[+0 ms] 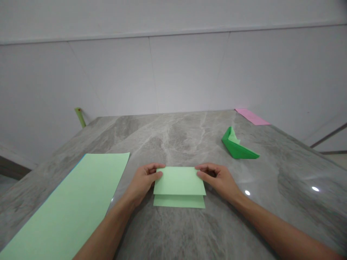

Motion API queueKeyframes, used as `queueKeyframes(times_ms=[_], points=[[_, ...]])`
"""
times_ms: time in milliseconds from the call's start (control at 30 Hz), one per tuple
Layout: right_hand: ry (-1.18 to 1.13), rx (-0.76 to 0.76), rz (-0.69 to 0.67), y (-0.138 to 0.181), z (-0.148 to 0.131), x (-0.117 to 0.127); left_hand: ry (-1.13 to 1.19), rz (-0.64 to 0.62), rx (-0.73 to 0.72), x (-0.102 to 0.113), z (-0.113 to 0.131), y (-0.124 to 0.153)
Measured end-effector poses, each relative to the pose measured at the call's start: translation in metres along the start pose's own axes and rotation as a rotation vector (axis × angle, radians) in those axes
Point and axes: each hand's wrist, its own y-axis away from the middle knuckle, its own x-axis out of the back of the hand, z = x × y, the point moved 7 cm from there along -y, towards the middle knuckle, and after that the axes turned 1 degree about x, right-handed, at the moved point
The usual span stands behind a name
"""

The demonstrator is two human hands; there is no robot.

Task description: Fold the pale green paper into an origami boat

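Observation:
A light green sheet of paper [179, 186], folded over on itself, lies on the grey marble table [176, 137] near the front. My left hand [143, 180] pinches its upper left corner with thumb and fingers closed on the paper. My right hand [218, 178] holds the upper right corner the same way. The folded top layer ends short of the lower edge, so a strip of the bottom layer shows.
A stack of light green sheets [73, 202] lies at the left front. A folded dark green paper boat [237, 146] sits at the right. A pink sheet [252, 116] lies at the far right corner. White walls stand behind the table.

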Motion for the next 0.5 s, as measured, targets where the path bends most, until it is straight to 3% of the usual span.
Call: queueKeyframes(times_ms=[200,367,433,500], points=[[0.17,0.047,0.023,-0.002,0.001,0.0,-0.236,0.077,-0.114,0.007,0.006,-0.003],[0.203,0.049,0.013,-0.001,0.002,0.0,-0.716,0.196,-0.477,0.004,0.032,0.01],[0.214,0.061,0.019,0.0,0.001,0.0,-0.887,0.151,-0.667,-0.007,0.042,0.021],[0.228,0.077,0.028,0.0,-0.001,0.0,-1.022,0.0,-0.806,-0.023,0.044,0.032]])
